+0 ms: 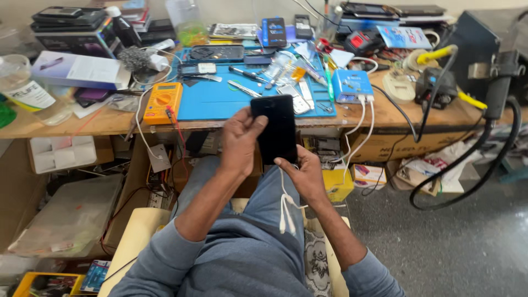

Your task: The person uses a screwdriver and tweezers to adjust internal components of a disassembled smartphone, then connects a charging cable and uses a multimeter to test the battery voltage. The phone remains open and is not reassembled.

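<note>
Here I am clasping the black phone in my left hand, my right hand pinching its bottom edge by the white cable, just clearing the desk edge.

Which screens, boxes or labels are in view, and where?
Phone: dark blank screen, held in left hand and right hand.
Multimeter: orange, small grey display, bench left of the blue mat.
White box: flat, bench far left.
Clear bottle: white label, left edge.

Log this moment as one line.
left hand: grips black smartphone | right hand: at phone's bottom edge, white cable | over lap, before workbench
</note>
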`<state>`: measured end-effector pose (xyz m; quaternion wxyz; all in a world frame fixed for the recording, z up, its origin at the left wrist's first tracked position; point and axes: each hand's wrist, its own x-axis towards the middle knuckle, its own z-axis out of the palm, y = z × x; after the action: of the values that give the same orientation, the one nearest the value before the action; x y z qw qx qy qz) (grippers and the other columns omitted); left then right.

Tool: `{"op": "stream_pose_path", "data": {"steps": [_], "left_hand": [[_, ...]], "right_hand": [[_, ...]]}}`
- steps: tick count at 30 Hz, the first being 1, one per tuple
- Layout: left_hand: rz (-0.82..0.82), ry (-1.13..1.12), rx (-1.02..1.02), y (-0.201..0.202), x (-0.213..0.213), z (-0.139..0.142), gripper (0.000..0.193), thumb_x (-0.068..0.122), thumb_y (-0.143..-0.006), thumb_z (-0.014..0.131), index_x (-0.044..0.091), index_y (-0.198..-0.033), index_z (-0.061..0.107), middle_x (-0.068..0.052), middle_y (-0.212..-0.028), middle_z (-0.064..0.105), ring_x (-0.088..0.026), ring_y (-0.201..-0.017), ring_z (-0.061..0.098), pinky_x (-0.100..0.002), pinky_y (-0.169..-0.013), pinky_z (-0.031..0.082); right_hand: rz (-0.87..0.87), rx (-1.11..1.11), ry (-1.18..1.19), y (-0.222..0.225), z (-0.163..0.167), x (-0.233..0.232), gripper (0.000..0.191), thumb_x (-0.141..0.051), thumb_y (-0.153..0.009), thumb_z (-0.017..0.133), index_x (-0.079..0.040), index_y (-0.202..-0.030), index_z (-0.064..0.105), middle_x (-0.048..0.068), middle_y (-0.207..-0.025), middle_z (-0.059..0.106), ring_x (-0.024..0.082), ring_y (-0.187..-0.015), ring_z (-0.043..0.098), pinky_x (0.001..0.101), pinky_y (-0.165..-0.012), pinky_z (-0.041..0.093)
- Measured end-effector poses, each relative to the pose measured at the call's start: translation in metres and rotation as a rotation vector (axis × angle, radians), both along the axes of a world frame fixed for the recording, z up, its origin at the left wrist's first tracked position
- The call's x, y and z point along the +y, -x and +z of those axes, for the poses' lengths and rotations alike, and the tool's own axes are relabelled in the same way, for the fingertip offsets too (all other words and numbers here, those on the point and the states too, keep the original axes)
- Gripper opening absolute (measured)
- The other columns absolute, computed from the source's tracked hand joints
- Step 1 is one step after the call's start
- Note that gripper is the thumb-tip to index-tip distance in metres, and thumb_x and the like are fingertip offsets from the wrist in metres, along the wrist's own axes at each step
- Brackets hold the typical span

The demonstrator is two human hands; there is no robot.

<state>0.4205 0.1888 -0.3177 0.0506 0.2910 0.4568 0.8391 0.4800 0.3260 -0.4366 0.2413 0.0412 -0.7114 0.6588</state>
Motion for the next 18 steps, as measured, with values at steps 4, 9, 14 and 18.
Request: {"op": "stream_pose_path", "data": {"steps": [4, 9, 14, 18], "left_hand": [[-0.058, -0.026, -0.054, -0.001, 0.016, 0.006, 0.02, 0.001, -0.099, 0.065, -0.001, -0.119, 0.068, -0.007, -0.109, 0.075, -0.011, -0.097, 0.069, -0.026, -0.089, 0.056], [-0.166, 0.024, -0.047, 0.005, 0.023, 0.013, 0.022, 0.006, -0.099, 0.067, -0.001, -0.121, 0.068, -0.007, -0.111, 0.076, -0.01, -0.099, 0.07, -0.025, -0.093, 0.056], [-0.146, 0.068, 0.035, 0.013, 0.027, 0.008, 0.021, 0.008, -0.101, 0.071, -0.004, -0.119, 0.07, -0.007, -0.108, 0.076, -0.01, -0.096, 0.069, -0.025, -0.091, 0.056], [-0.083, 0.062, 0.031, 0.014, 0.031, -0.002, 0.021, 0.007, -0.099, 0.071, -0.004, -0.117, 0.071, -0.007, -0.106, 0.077, -0.01, -0.094, 0.069, -0.024, -0.088, 0.056]], "right_hand": [[-0.044, -0.086, 0.019, 0.002, -0.006, 0.014, 0.019, -0.01, -0.089, 0.078, -0.001, -0.106, 0.074, -0.001, -0.094, 0.075, 0.004, -0.083, 0.064, 0.0225, -0.075, 0.053], [-0.015, -0.033, 0.098, 0.001, -0.01, 0.021, 0.019, -0.009, -0.09, 0.08, 0.0, -0.107, 0.074, 0.001, -0.095, 0.076, 0.005, -0.085, 0.065, 0.0226, -0.078, 0.054], [0.005, -0.04, 0.158, 0.0, -0.011, 0.019, 0.023, -0.011, -0.089, 0.081, -0.001, -0.109, 0.074, 0.001, -0.098, 0.077, 0.006, -0.088, 0.067, 0.0227, -0.081, 0.055], [-0.013, -0.045, 0.107, 0.003, -0.013, 0.021, 0.023, -0.011, -0.089, 0.081, -0.001, -0.108, 0.074, 0.002, -0.098, 0.077, 0.007, -0.089, 0.068, 0.0235, -0.082, 0.056]]}}
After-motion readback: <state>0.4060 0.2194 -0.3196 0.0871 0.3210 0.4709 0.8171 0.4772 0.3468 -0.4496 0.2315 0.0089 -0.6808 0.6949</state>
